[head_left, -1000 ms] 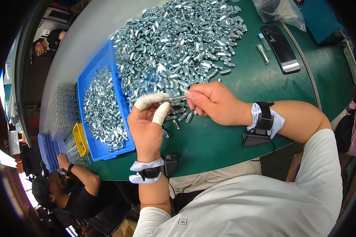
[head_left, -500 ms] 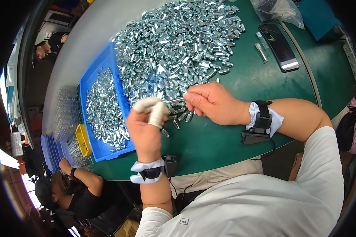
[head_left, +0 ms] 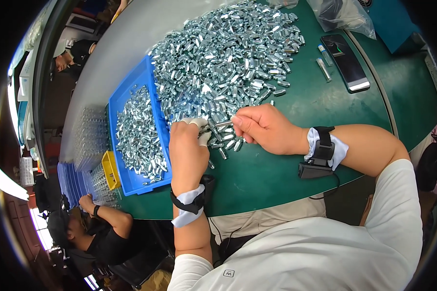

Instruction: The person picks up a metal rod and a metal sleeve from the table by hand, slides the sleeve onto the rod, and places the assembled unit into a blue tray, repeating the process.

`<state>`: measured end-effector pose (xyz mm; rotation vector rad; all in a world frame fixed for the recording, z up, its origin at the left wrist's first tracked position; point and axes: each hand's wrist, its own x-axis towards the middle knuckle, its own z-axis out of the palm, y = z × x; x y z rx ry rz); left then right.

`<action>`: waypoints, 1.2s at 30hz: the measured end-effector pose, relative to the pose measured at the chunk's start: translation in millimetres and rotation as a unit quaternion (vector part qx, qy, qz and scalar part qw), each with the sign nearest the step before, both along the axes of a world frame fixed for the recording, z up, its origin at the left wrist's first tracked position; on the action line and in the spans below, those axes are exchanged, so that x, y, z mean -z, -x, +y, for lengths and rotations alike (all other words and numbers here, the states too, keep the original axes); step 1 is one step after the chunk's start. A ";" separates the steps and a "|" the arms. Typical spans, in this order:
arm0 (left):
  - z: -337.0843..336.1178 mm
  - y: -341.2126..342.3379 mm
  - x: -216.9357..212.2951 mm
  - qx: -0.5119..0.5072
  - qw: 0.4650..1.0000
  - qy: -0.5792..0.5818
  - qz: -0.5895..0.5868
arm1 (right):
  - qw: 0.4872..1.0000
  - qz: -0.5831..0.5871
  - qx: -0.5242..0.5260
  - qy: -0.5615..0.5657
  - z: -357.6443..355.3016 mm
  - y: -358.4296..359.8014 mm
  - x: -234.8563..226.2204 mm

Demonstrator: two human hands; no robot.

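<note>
My right hand (head_left: pixel 264 127) is closed in a pinch round a thin metal rod (head_left: pixel 223 124), which points left toward my other hand. My left hand (head_left: pixel 188 151), with pale covers on its thumb and a finger, reaches to the near edge of a large heap of shiny hexagonal metal sleeves (head_left: pixel 228 63). Its fingers curl together by the rod's far end, among a few sleeves; what they grip is partly hidden. Left of the heap lies a blue tray (head_left: pixel 137 188) with more such small metal pieces in it.
A small yellow bin (head_left: pixel 110 169) and clear racks (head_left: pixel 90 138) stand left of the tray. On the right lie a phone (head_left: pixel 345 63), two small tubes (head_left: pixel 324 69) and a plastic bag (head_left: pixel 342 17). Another person (head_left: pixel 107 237) sits at the lower left.
My left hand has turned over and lowered its fingers to the heap's edge beside the rod tip. My right hand keeps its pinch on the rod, nearly in place. The view has shifted slightly.
</note>
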<state>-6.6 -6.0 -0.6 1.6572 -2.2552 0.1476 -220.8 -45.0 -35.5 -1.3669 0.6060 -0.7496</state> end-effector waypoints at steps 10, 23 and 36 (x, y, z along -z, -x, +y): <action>11.4 11.9 -1.4 -0.020 0.842 -0.171 0.511 | 0.999 0.034 0.008 0.029 -0.3 3.7 -1.5; 11.7 16.4 -3.2 0.052 0.925 -0.156 0.344 | 0.990 0.046 0.002 0.130 -1.8 0.2 3.0; 27.6 -34.5 -16.4 -0.173 0.846 0.017 0.504 | 0.999 0.033 0.000 0.036 -0.2 2.8 0.5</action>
